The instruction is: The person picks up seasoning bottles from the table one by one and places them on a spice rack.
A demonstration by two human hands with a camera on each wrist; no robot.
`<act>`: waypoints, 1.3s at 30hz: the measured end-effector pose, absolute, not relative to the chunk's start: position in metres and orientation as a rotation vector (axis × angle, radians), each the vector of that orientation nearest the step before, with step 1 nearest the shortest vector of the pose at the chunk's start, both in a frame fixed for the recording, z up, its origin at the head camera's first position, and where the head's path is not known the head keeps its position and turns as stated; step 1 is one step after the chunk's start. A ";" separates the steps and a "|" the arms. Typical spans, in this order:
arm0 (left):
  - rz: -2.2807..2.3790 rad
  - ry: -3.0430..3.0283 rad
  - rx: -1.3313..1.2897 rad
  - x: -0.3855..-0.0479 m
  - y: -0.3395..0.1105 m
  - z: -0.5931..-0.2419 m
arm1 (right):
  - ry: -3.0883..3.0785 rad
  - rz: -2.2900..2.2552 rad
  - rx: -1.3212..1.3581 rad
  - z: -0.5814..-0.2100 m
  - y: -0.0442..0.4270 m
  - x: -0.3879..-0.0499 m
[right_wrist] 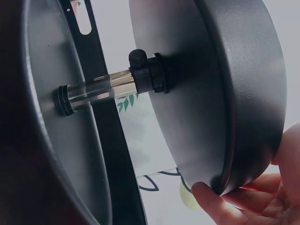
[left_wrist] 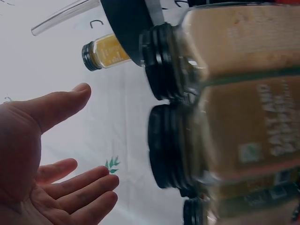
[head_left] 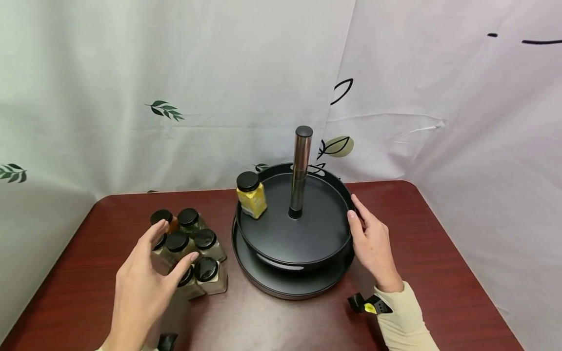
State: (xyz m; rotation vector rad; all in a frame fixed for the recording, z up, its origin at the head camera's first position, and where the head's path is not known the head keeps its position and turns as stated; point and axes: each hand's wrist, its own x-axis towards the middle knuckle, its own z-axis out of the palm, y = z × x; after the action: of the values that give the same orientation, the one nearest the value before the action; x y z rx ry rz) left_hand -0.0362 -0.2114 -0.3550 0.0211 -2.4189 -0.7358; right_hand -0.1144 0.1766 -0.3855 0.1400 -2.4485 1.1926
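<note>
- Clock laid over the head view, centred on the pole [head_left: 300, 173]; 12 points away from the person.
- Upper tray [head_left: 322, 236] mounted on the pole, above the lower tray [head_left: 274, 280]. Yellow jar [head_left: 252, 201] on the upper one at about 10, near the rim; whether it touches the rim, cannot tell.
- Black-lidded jars [head_left: 177, 241], seven visible, bunched on the table [head_left: 443, 278] at 8 to 9, outside both trays.
- Left hand [head_left: 142, 275] at 8, over the bunch: thumb and fingers spread wide, nothing between them. Left wrist view shows a gap between it and the glass.
- Right hand [head_left: 372, 239] at 3: pinches the upper tray's edge, a fingertip tucked beneath it in the right wrist view.
- Main worry: yellow jar sliding or toppling. Likely cause, a jerky push or pull at 3, the jar being tall and close to the edge.
- Second: lopsided load. Only jar up there sits at 10, so the tray could dip that way if the knobbed collar [right_wrist: 147, 75] under it is slack. Tightness cannot be judged.
- Bunch is tight; a thumb dropped between lids could knock a neighbour over.
- Lids look smooth; an off-centre pinch might slip.
- Any jar carried low towards 9 could clip the upper rim and jolt the yellow one.
</note>
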 end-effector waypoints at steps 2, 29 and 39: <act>-0.754 -2.416 0.022 -0.033 -0.214 -0.358 | -2.448 1.193 0.141 -0.385 0.177 -0.115; -0.779 -2.517 0.093 -0.015 -0.221 -0.395 | -2.455 1.188 0.132 -0.384 0.177 -0.114; -0.752 -2.611 0.065 -0.013 -0.222 -0.405 | -2.454 1.193 0.135 -0.385 0.177 -0.114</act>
State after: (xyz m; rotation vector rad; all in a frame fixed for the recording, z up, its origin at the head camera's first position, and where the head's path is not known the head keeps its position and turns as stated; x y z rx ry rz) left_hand -0.0134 -0.2225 -0.4053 0.0651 -2.6113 -0.7519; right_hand -0.1141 0.1765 -0.3847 0.1348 -2.4540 1.1930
